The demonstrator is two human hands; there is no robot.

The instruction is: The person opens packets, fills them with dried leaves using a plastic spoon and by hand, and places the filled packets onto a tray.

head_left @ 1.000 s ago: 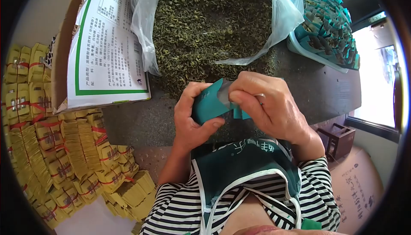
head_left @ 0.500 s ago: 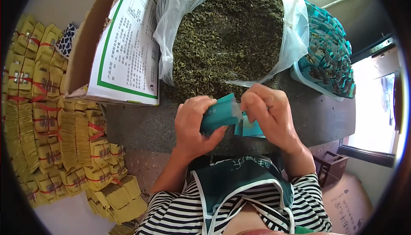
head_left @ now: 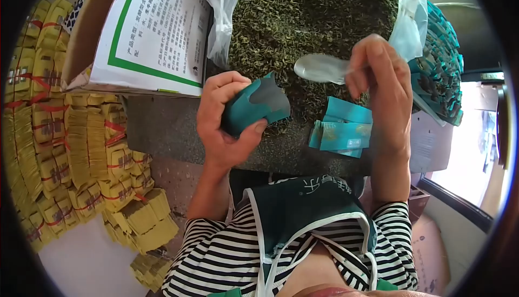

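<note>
My left grip [head_left: 216, 117] curls round the pouch [head_left: 247, 112] above the table [head_left: 162, 132] so its mouth gapes; my right grip [head_left: 381, 76] pinches the spoon's [head_left: 318, 69] end, leaving its bowl free over the leaves [head_left: 303, 21].

From here I hold the left hand [head_left: 217, 117] curled in a grip, with its thumb [head_left: 252, 134] extended, while the right hand [head_left: 386, 75] is placed farther forward, its fingers [head_left: 361, 65] bent and pinching.
</note>
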